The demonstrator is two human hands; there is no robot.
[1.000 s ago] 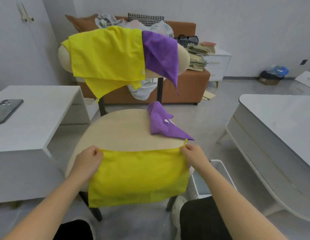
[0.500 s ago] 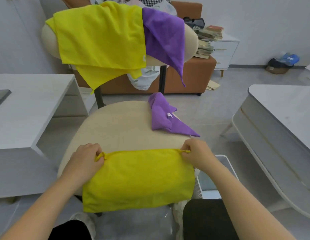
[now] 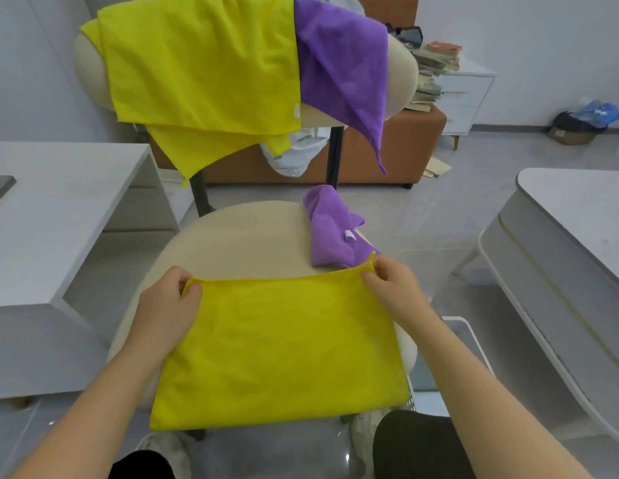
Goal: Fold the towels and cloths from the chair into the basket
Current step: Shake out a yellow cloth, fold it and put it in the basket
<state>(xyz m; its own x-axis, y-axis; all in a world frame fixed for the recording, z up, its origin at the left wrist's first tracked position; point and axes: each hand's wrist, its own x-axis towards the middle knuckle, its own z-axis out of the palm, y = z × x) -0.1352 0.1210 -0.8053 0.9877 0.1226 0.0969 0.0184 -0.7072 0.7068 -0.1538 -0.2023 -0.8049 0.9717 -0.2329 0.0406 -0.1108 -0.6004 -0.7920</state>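
On the chair (image 3: 246, 243), yellow cloth (image 3: 280, 347) in left hand (image 3: 166, 302) and right hand (image 3: 394, 288).

On the chair seat (image 3: 246, 243) a flat cloth (image 3: 284, 350) lies before a bunched cloth (image 3: 330, 233); 2 cloths (image 3: 204, 63) drape the backrest (image 3: 399, 81) behind.

Chair seat (image 3: 239, 236), beige and rounded, carries a yellow cloth (image 3: 284, 350) laid flat across its near edge, overhanging the front. A bunched purple cloth (image 3: 330, 233) lies rear right, apparently touching it.
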